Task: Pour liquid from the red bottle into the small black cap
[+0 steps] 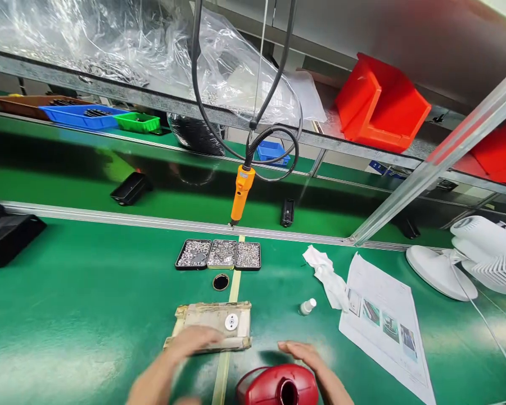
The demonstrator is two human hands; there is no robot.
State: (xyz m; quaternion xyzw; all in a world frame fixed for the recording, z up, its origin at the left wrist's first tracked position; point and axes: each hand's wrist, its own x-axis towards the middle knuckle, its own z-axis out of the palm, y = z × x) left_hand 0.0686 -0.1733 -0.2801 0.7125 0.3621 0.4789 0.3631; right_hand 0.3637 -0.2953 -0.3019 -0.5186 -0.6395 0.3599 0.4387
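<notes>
A glossy red hollow piece with a round opening stands at the bottom edge, partly cut off. My right hand is beside it on the right, fingers stretched out and nothing in them; whether it touches the red piece I cannot tell. Smeared a little by motion, my left hand reaches over the lower left part of a worn, taped pale block, its fingers extended and holding nothing visible. On that block lies a small white disc with holes.
Behind the block are a round black disc and trays of small metal parts. An orange electric screwdriver hangs above. To the right are a small white bottle, crumpled tissue, a printed sheet and a white fan.
</notes>
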